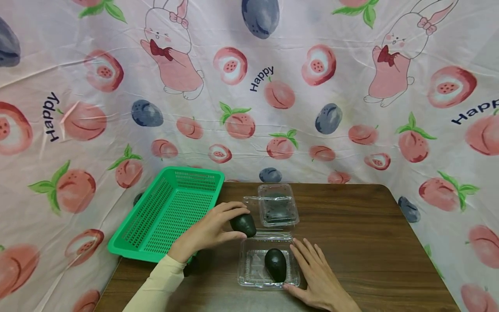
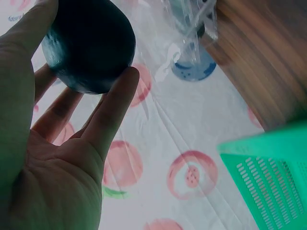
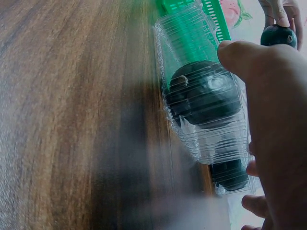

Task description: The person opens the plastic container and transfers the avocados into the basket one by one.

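We hold one avocado (image 1: pixel 243 224) in our left hand (image 1: pixel 210 232), fingers and thumb curled round its sides, just above the bench (image 1: pixel 351 225) between the green basket (image 1: pixel 167 212) and the open clear box (image 1: pixel 269 262). Our right hand (image 1: pixel 317 277) lies flat and relaxed, fingers straight, resting on the bench against the box's right edge and gripping nothing.

A second avocado (image 1: pixel 275 264) lies in the near half of the box; the far half (image 1: pixel 276 205), hinged back, looks to have something dark in it, though we cannot tell what.

We judge the held avocado to be fairly dense for its size, firm but bruisable, with a dull skin that gives decent grip. A hold across its widest part, as in the left wrist view, suits it best; pinching the narrow end would let it swing. The box is thin, light and springy, so it likely slides unless steadied.

The held avocado's long axis runs roughly left to right, tilted a little; which end is the stem end we cannot tell. The one in the box lies with its long axis near to far, leaning slightly left at the far end.
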A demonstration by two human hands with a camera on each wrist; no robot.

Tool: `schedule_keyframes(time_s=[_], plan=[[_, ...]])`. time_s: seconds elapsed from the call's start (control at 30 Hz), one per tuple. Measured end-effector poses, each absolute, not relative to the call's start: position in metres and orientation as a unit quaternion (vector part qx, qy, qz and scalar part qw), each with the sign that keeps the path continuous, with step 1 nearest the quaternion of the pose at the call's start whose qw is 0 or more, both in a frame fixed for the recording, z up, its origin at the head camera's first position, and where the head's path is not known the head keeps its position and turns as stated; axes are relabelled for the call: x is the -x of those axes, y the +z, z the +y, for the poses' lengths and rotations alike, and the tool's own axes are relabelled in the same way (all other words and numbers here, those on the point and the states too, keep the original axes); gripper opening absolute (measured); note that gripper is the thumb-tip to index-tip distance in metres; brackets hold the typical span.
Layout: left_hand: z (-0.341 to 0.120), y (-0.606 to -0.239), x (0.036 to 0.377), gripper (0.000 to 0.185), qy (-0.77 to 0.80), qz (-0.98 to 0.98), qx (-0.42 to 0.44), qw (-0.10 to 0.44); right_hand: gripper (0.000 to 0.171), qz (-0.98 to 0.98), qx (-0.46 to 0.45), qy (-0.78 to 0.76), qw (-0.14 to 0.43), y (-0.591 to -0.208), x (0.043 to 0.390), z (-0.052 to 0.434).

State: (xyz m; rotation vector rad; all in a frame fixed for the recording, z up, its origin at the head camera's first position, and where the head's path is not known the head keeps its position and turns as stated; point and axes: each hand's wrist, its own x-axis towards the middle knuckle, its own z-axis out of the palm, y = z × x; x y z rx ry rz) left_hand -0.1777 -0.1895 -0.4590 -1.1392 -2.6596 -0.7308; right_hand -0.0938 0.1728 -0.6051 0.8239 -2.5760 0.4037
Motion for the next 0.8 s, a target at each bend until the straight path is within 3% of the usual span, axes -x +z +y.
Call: schedule_keyframes(time_s=[0.27, 0.3, 0.33, 0.43, 0.53, 0.57, 0.8], plan=[[-0.209, -0.464, 0.190, 0.057, -0.280, -0.873, 0.383, 0.111, 0.104, -0.922, -0.295, 0.143, 0.203, -0.605, 0.094, 0.173], [-0.212, -0.468, 0.193, 0.056, -0.289, -0.869, 0.384, 0.117, 0.104, -0.922, -0.295, 0.143, 0.204, -0.605, 0.094, 0.173], [-0.223, -0.494, 0.212, 0.057, -0.301, -0.859, 0.395, 0.128, 0.104, -0.922, -0.296, 0.144, 0.203, -0.605, 0.094, 0.173], [-0.231, -0.500, 0.219, 0.057, -0.317, -0.848, 0.399, 0.142, 0.104, -0.922, -0.297, 0.146, 0.204, -0.605, 0.095, 0.173], [-0.237, -0.495, 0.219, 0.056, -0.315, -0.854, 0.387, 0.143, 0.104, -0.920, -0.299, 0.150, 0.204, -0.605, 0.096, 0.175], [-0.231, -0.468, 0.203, 0.055, -0.308, -0.864, 0.372, 0.138, 0.104, -0.920, -0.299, 0.150, 0.204, -0.605, 0.097, 0.175], [-0.241, -0.451, 0.202, 0.059, -0.266, -0.907, 0.307, 0.107, 0.104, -0.918, -0.304, 0.151, 0.207, -0.605, 0.101, 0.178]])
